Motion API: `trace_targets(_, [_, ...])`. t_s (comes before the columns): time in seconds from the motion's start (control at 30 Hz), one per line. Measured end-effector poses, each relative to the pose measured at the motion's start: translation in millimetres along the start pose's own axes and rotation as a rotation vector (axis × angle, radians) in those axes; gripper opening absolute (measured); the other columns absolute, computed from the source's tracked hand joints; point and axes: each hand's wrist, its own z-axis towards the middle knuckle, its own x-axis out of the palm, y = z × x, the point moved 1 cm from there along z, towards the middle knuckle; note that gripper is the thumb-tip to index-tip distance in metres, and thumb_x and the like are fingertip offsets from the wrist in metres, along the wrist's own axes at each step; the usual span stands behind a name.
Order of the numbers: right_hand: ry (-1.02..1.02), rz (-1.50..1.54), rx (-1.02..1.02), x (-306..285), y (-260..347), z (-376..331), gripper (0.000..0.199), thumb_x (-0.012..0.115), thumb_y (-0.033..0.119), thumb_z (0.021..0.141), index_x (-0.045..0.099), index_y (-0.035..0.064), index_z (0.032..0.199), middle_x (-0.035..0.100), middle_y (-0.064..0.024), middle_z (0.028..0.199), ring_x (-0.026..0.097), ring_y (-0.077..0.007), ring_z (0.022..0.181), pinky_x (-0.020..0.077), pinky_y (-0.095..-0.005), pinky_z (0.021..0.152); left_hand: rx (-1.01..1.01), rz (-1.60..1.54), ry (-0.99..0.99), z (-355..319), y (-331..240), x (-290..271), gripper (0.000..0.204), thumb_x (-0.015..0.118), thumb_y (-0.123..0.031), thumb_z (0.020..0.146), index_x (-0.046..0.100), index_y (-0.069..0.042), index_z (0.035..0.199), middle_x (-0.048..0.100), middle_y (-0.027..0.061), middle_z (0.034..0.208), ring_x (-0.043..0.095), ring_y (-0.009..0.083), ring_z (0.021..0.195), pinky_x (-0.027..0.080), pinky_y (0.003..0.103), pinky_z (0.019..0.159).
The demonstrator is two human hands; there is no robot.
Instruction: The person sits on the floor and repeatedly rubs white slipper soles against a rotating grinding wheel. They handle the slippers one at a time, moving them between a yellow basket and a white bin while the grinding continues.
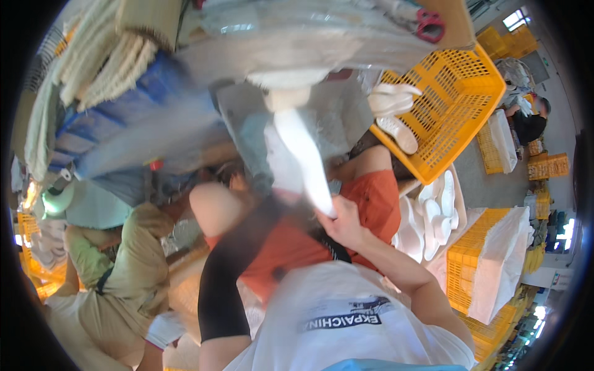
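A long, white, curved shoe sole [304,154] stretches away from me over my lap. My right hand [340,219] is closed on its near end, thumb and fingers pinching the tip. Its far end reaches up to a cream-coloured round machine part [288,98] under the bench; whether they touch I cannot tell. My left hand [283,162], in a pale glove below a black sleeve, lies along the sole's left side. Motion smears it, and its fingers cannot be made out.
A yellow crate [455,114] with several white soles stands at the right; more soles [433,216] lie below it. Scissors [429,26] rest on the bench. Close at my left, a co-worker in tan clothing shows a gloved hand [166,329]. Blue bins [148,93] stand far left.
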Motion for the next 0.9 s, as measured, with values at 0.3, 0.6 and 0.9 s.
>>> trace_targets(0.3, [-0.061,0.015,-0.112,12.1,-8.1,27.5,0.017,0.072,0.013,0.092,0.059,0.002,0.094,0.065,-0.023,0.081,0.065,-0.0434,0.069,0.0499,-0.0497,0.059,0.108,-0.177,0.318,51.4,7.6,-13.2,0.035,0.071,-0.024,0.094,0.059,-0.001,0.117,0.068,0.0127,0.09,0.07,0.029,0.078,0.057,0.043,0.068])
trace_targets(0.6, [0.015,-0.131,-0.084,-1.3,15.8,64.6,0.014,0.059,0.002,0.093,0.055,0.0009,0.106,0.062,-0.0266,0.073,0.064,-0.0501,0.068,0.0524,-0.0574,0.066,0.21,-0.207,0.269,57.8,26.5,13.5,0.024,0.055,-0.032,0.104,0.063,-0.01,0.106,0.068,0.0102,0.089,0.069,0.0261,0.08,0.057,0.039,0.07])
trace_targets(0.9, [-0.132,-0.307,0.049,60.4,-43.9,151.7,0.028,0.067,0.02,0.092,0.057,-0.0008,0.107,0.068,-0.027,0.079,0.068,-0.0469,0.079,0.053,-0.0548,0.069,-0.5,-1.092,0.195,68.4,27.9,29.0,0.037,0.049,-0.037,0.109,0.065,-0.005,0.12,0.07,0.0115,0.112,0.069,0.0244,0.103,0.057,0.038,0.089])
